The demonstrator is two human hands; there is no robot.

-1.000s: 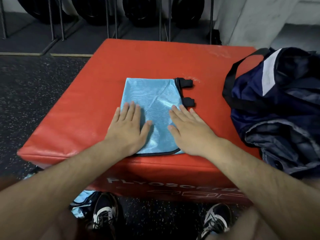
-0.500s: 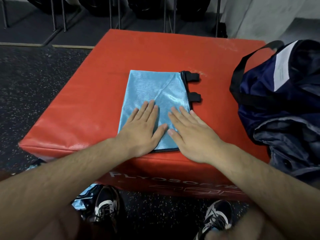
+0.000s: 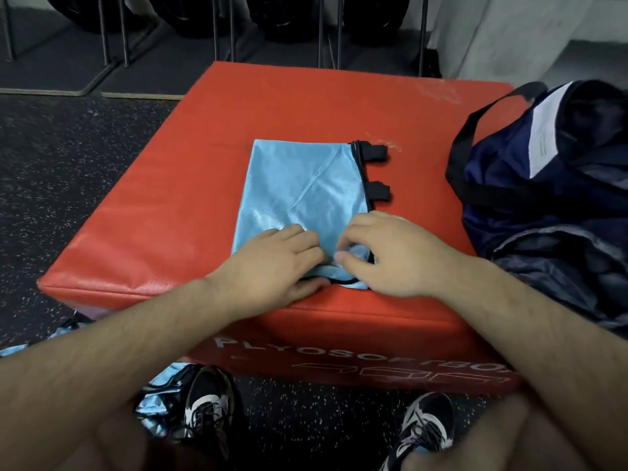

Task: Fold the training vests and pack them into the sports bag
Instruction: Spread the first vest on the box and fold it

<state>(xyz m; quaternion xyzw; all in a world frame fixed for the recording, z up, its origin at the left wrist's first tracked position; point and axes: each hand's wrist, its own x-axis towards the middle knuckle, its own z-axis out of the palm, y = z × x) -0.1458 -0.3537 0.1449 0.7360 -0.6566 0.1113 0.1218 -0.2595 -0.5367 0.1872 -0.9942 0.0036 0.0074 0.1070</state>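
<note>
Pinching the vest (image 3: 306, 192) hem for the next fold
Your left hand (image 3: 272, 266) and right hand (image 3: 390, 256) both pinch its near hem on the red box (image 3: 163, 215); lift both corners level, fold straight away from you; its long axis runs near-to-far, black tabs pointing right toward the sports bag (image 3: 543, 185).

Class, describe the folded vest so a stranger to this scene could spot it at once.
Find the red foam box, with the navy sports bag on its right. The vest lies flat on top, near the front edge, gripped by the left hand and right hand. Unlike the crumpled blue fabric on the floor, it is a neat light-blue rectangle with two black tabs on its right edge.
</note>
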